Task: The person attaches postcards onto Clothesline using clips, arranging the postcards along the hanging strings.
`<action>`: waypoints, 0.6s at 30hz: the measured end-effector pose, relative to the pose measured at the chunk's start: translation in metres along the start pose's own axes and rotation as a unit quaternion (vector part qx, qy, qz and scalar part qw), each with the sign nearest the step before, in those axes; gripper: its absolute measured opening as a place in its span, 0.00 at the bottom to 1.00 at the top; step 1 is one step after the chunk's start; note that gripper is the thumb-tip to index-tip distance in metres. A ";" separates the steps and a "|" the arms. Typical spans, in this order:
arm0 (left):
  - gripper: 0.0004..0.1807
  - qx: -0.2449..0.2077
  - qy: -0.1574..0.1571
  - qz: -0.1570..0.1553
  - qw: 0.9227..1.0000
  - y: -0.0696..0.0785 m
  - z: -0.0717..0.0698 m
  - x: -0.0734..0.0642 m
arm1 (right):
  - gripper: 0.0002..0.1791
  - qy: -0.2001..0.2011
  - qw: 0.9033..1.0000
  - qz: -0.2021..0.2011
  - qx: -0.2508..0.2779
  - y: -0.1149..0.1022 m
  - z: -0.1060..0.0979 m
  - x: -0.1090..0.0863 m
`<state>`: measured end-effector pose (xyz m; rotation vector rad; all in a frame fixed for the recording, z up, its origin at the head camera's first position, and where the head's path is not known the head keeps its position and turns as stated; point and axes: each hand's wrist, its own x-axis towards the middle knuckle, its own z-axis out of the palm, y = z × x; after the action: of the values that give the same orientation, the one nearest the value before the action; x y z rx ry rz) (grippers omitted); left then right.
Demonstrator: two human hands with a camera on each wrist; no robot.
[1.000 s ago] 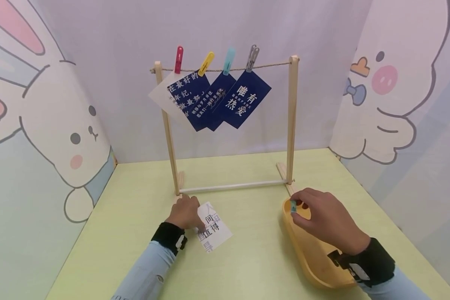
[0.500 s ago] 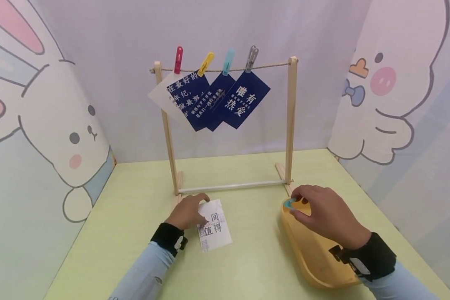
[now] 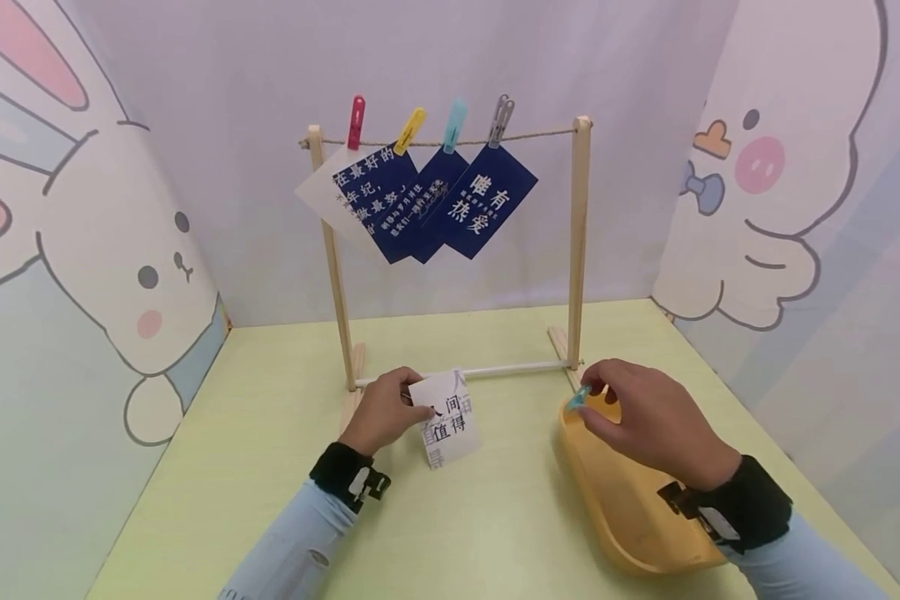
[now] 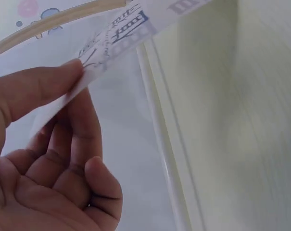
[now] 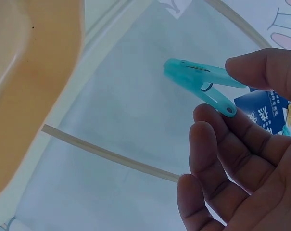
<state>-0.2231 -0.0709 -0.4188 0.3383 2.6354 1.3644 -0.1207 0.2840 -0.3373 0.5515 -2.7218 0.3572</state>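
Observation:
My left hand [image 3: 387, 410] pinches a white card [image 3: 453, 425] with dark and pale lettering by its left edge, tilted up off the table. In the left wrist view the thumb lies on the card's [image 4: 119, 36] printed face and the fingers are behind it. Over the far end of a yellow tray [image 3: 596, 508], my right hand [image 3: 648, 421] pinches a turquoise clothespin [image 3: 578, 398]. The right wrist view shows the clothespin [image 5: 193, 77] by its handle ends, between thumb and fingers. Several cards, such as a dark blue one [image 3: 487, 204], hang overlapping from a cord.
A wooden frame with a right post [image 3: 580, 250] and a low white bar [image 3: 513, 368] stands behind the hands. Red [image 3: 356, 122], yellow [image 3: 410, 131], light blue [image 3: 455, 125] and grey [image 3: 499, 122] clothespins sit along the cord. Curtain walls surround the table [image 3: 270, 400].
My left hand has lifted the card off the table, moving it up and slightly right. The clothespin has turned in my right hand, which has risen a little.

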 end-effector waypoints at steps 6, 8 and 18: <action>0.11 0.016 -0.019 0.030 0.999 0.007 0.002 0.002 | 0.15 0.009 1.000 -0.015 -0.011 0.000 -0.012 0.007; 0.07 0.024 -0.017 0.036 0.999 0.009 0.004 0.002 | 0.15 0.016 0.999 -0.024 -0.018 0.000 -0.015 0.009; 0.07 0.017 -0.013 0.049 0.999 0.021 0.011 0.006 | 0.17 0.032 0.996 -0.069 -0.035 0.002 -0.034 0.020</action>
<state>-0.2234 -0.0488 -0.4086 0.4936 2.6557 1.3346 -0.1298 0.2898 -0.2989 0.6915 -2.6058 0.2403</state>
